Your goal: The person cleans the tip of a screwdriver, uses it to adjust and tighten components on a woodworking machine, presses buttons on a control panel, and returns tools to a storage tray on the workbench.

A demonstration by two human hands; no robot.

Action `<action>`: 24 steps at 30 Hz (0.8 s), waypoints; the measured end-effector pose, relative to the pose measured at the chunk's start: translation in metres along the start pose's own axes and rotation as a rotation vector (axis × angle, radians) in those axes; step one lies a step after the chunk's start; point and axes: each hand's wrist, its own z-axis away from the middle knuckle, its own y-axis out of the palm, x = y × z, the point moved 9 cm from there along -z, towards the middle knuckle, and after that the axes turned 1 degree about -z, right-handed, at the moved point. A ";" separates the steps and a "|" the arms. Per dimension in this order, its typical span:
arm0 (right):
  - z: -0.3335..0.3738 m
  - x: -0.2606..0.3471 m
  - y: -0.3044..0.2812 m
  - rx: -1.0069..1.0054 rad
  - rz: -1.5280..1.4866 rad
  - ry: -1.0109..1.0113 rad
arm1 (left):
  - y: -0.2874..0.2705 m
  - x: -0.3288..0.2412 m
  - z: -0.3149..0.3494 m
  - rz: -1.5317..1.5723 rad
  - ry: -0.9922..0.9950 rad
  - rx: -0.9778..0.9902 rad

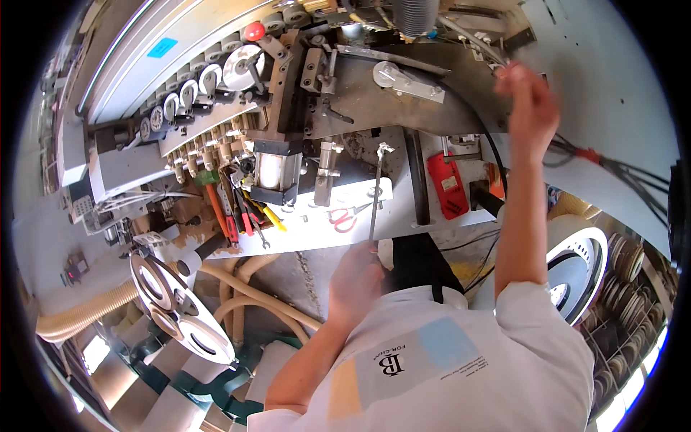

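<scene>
My left hand is closed, low in front of the bench edge and slightly blurred. A thin metal rod runs up from its fingers and ends in a small bright fitting over the machine. My right hand is raised at the upper right, beside the metal plate of the machine. Motion smears its fingers, so whether they hold anything cannot be made out. A cable or hose end lies just past those fingertips.
Pliers and wrenches lie at the left of the white bench edge, near red-handled scissors. A red box sits right of a dark post. A red-knobbed lever stands among rollers. Dark cables hang at the right.
</scene>
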 end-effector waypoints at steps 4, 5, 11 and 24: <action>0.106 0.009 0.051 0.479 -0.257 0.241 | 0.006 -0.005 -0.002 -0.300 0.109 0.012; 0.120 0.010 0.059 0.560 -0.268 0.325 | 0.009 -0.007 -0.002 -0.431 0.167 0.015; 0.157 -0.029 0.058 0.605 -0.490 0.599 | 0.014 -0.006 0.009 -0.566 0.331 0.015; 0.179 -0.045 0.046 0.425 -0.773 0.696 | 0.026 0.000 0.017 -0.324 0.199 0.050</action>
